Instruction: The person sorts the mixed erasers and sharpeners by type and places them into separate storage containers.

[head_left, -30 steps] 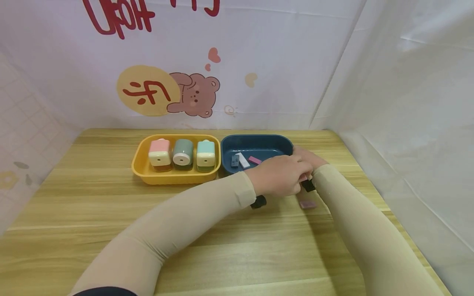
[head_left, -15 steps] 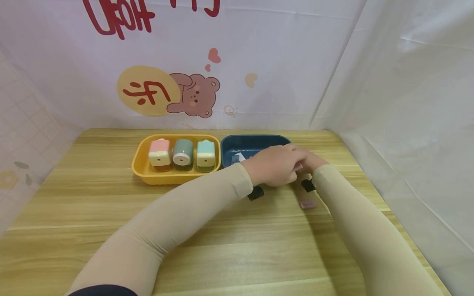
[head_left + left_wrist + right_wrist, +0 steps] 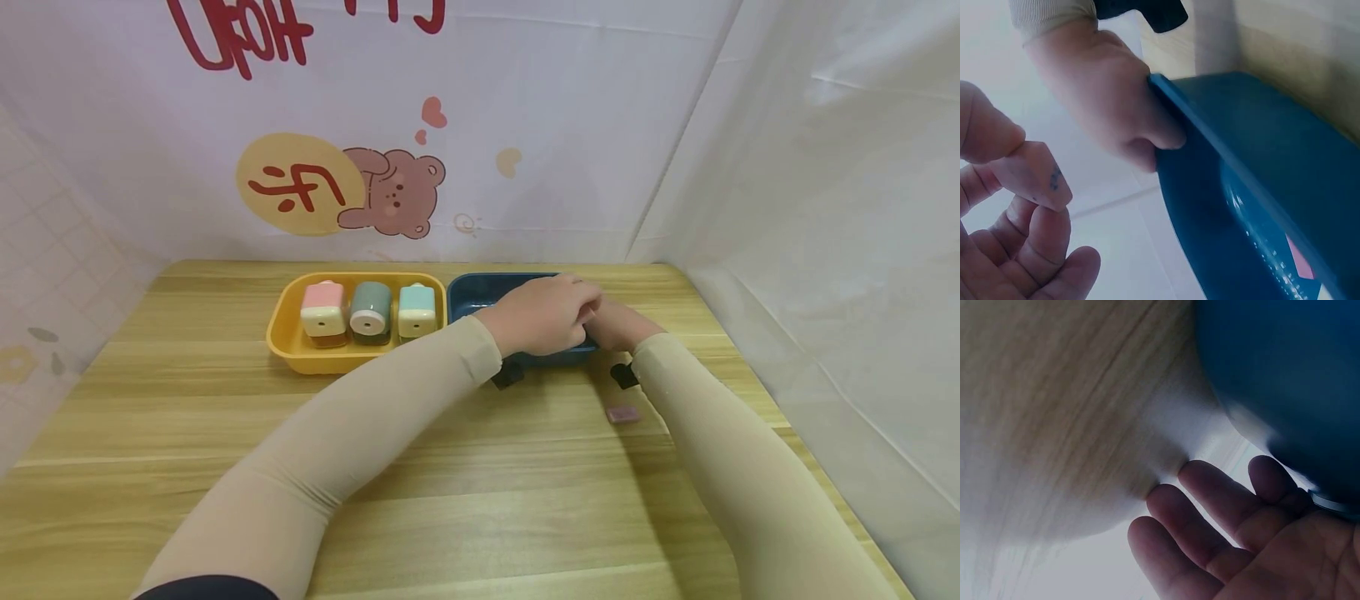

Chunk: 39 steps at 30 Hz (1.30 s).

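Thumb and fingers of my left hand [image 3: 536,315] pinch a small pink eraser [image 3: 1034,175] with bluish marks on its face. In the head view this hand hovers over the blue tray [image 3: 558,358], hiding most of its inside. My right hand [image 3: 618,325] holds the tray's right end; the left wrist view shows it at the rim with a digit bent over the edge. Several of its fingers [image 3: 1194,534] stretch out past the tray's outer wall in the right wrist view. Inside the tray a pink piece [image 3: 1300,257] shows.
A yellow tray [image 3: 352,364] to the left touches the blue one and holds three pencil sharpeners: pink [image 3: 324,308], grey-green [image 3: 371,308] and mint [image 3: 417,308]. Another pink eraser [image 3: 623,415] lies on the wooden table [image 3: 480,517] in front. White printed cloth [image 3: 555,108] hangs behind.
My left hand has moved up and slightly left, from in front of the blue tray's right end to above it, carrying the eraser. My right hand has stayed at the tray's end.
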### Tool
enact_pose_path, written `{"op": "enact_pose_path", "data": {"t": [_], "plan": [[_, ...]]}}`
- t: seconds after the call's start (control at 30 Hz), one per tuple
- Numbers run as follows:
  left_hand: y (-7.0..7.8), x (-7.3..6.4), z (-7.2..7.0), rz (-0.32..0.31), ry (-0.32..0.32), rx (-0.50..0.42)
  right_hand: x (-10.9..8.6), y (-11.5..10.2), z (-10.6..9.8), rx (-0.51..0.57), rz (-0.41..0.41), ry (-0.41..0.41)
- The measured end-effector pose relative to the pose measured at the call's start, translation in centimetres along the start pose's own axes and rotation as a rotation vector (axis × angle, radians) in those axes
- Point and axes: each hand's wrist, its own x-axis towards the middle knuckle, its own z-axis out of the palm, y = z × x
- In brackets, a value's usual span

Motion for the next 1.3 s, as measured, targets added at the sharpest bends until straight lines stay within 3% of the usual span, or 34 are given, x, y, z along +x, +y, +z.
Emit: {"op": "enact_pose_path", "data": {"t": [0.27,0.83,1.07,1.3], "plan": [[-1.2,0.2,-0.1,-0.044,0.003,0.009,0.3,-0.1,0.0,-0.005,0.195,-0.042],[-3.6,0.3,0.2,-0.133,0.033,-0.023,0.7,0.0,0.3,0.008,0.246,-0.029],[-4.4,0.2,0.3,-0.171,0.019,-0.035,0.3,-0.4,0.1,-0.032,0.264,-0.057],[-5.1,0.2,0.5,-0.203,0.002,-0.066,0.4,-0.4,0.2,-0.04,0.265,-0.036]]}}
